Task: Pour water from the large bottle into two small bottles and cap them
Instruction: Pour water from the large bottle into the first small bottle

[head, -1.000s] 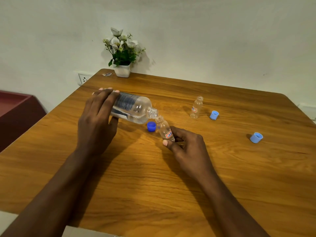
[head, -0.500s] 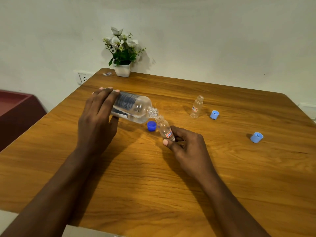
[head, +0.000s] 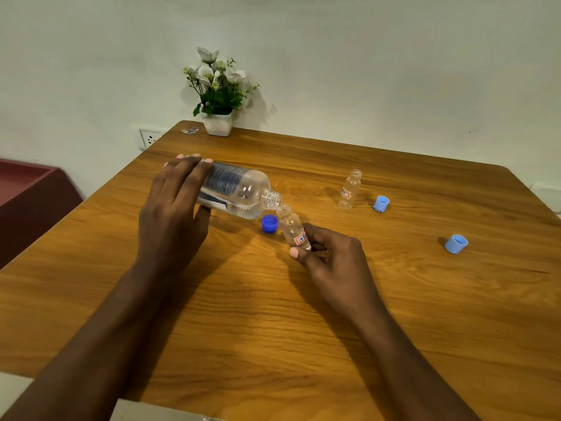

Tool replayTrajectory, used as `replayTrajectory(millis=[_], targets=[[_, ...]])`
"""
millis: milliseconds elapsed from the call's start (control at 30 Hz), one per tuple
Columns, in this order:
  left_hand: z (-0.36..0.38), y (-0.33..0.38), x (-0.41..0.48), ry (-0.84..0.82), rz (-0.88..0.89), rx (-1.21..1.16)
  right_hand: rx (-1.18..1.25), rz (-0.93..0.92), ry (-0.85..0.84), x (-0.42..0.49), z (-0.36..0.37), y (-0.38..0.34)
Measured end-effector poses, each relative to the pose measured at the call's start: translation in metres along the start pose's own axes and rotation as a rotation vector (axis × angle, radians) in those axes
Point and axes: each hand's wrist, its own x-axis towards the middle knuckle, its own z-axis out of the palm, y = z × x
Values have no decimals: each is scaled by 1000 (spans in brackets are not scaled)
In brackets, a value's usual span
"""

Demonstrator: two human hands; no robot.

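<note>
Left hand point(head: 170, 220), fingers curled round the tilted large bottle point(head: 239, 192); right hand point(head: 331, 259) pinching 1 small bottle point(head: 293, 229) low, mouth above its fingers. Likely light, slick, squashable plastic: hold gently.

The left hand point(head: 173, 208) covers the rear part of the large bottle point(head: 239, 191), so its bottom cannot be seen. The base of the small bottle point(head: 293, 227) is hidden inside the fingers point(head: 321, 233) of the right hand point(head: 331, 256). Where the two mouths meet, I cannot tell whether water is running. The print on its label is too small to read. A little flat thing point(head: 190, 130) beside the plant pot point(head: 218, 124) is too small to name. The counter point(head: 273, 314) is cut by the right and lower edges, both forearms by the lower edge, and the dark red furniture point(head: 27, 192) by the left edge.
</note>
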Motion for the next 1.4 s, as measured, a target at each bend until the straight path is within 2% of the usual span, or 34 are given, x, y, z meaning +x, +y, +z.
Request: replayTrajectory(millis=[1400], targets=[[1,-1,-1,9,2,-1,4,7,3,0,1,2]])
